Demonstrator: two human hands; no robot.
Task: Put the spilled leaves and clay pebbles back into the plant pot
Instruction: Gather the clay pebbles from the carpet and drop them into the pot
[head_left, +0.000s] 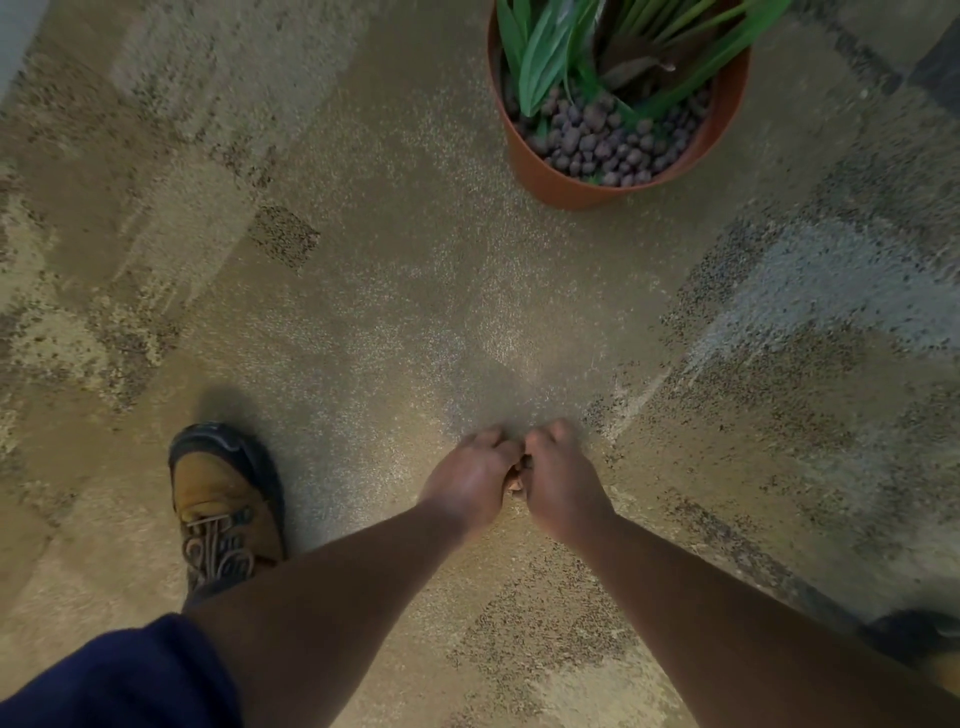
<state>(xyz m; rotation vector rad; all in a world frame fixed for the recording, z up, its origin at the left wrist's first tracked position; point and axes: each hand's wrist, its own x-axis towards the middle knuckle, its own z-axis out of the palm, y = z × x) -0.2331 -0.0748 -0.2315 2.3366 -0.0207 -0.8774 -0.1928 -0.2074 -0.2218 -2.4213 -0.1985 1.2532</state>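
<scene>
Clay pebbles (602, 143), dark and round, fill the plant pot (550, 182), which stands on the carpet (389, 291) at the top right of the view. The pot is orange-brown. Long green leaves (545, 57) grow up out of it, and a brown, dry leaf (636, 67) lies among them.

Well apart from the pot, lower down in the view, the person's two hands are side by side, low over the carpet. The left hand (470, 480) and the right hand (558, 480) touch each other. The fingers of both are curled in toward the middle. Something small and pale brown (515, 486) peeks out between them, but it is too blurry to tell what it is or which hand holds it.

A tan boot (223, 512) with laces stands on the carpet to the left of the hands. A dark blue sleeve (119, 675) shows at the bottom left corner. The carpet is tan with darker speckled patches.
</scene>
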